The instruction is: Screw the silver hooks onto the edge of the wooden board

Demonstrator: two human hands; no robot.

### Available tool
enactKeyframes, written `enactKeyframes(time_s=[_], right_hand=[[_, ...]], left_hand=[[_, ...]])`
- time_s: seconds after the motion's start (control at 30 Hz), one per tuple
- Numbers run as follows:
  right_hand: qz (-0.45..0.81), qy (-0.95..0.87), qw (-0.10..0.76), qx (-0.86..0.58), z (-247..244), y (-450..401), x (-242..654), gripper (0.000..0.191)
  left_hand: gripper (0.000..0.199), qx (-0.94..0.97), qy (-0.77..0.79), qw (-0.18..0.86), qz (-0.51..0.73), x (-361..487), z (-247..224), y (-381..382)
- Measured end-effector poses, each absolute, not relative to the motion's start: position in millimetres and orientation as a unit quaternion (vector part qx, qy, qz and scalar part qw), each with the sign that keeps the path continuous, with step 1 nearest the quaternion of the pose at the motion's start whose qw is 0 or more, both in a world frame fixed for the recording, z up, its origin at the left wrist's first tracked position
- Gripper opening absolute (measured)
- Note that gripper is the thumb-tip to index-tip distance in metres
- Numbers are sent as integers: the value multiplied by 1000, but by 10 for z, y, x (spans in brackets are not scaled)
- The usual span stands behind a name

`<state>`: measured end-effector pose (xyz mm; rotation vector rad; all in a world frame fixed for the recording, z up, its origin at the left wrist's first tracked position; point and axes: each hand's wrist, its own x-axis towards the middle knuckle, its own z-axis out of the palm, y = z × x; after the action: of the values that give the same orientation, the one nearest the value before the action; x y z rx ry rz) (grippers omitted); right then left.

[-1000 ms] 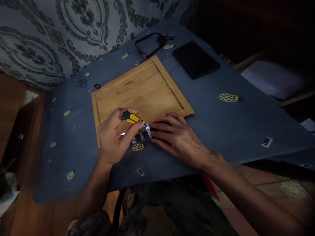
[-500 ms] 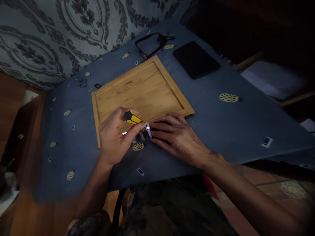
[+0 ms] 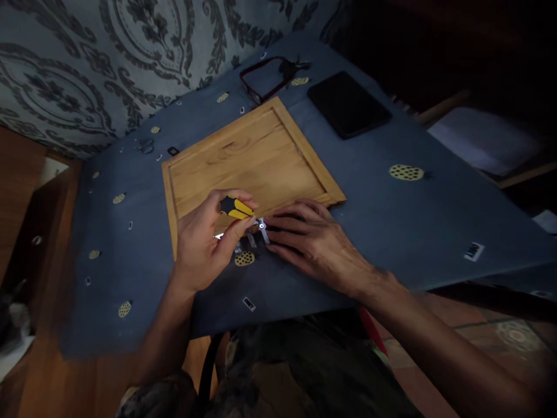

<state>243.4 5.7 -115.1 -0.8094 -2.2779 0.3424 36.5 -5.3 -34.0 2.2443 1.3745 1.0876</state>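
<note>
My left hand [image 3: 201, 242] is closed around the yellow and black handle of a screwdriver [image 3: 237, 207], whose shaft I cannot clearly see. The handle is tilted above the near edge of a wooden panel [image 3: 230, 157], a framed cabinet door lying flat. A shiny metal hinge [image 3: 263, 227] sits at that edge, partly jutting over the tablecloth, between my two hands. My right hand [image 3: 315, 244] lies with fingers stretched across the panel's near edge. Its fingertips are beside the hinge and seem to touch it; the thumb is hidden.
A blue tablecloth [image 3: 439, 226] with pineapple prints covers the table. Beyond the panel are glasses [image 3: 261, 96] and a black tablet-like slab [image 3: 348, 105]. Scissors [image 3: 144, 146] and a small dark piece [image 3: 173, 151] lie at the left. A patterned wall [image 3: 143, 52] borders the table's back.
The fingers of my left hand have shifted slightly on the screwdriver, and its handle has turned a little. My right hand and the panel stay in place.
</note>
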Motion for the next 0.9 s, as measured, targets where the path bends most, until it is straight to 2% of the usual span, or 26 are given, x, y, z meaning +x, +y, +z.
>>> enactKeyframes(time_s=[0.27,0.53,0.9], right_hand=[[136,-876,345,-309,-1148,62,2435,21],[140,-876,339,-314,-1161,60,2436,22],[131,-875,348,-310,-1169,54,2436,21]], left_hand=[[21,776,469,180,381,359,-306,-63],[16,702,494,125,497,368,-310,-68],[21,734,507,101,441,409,-424,-63]])
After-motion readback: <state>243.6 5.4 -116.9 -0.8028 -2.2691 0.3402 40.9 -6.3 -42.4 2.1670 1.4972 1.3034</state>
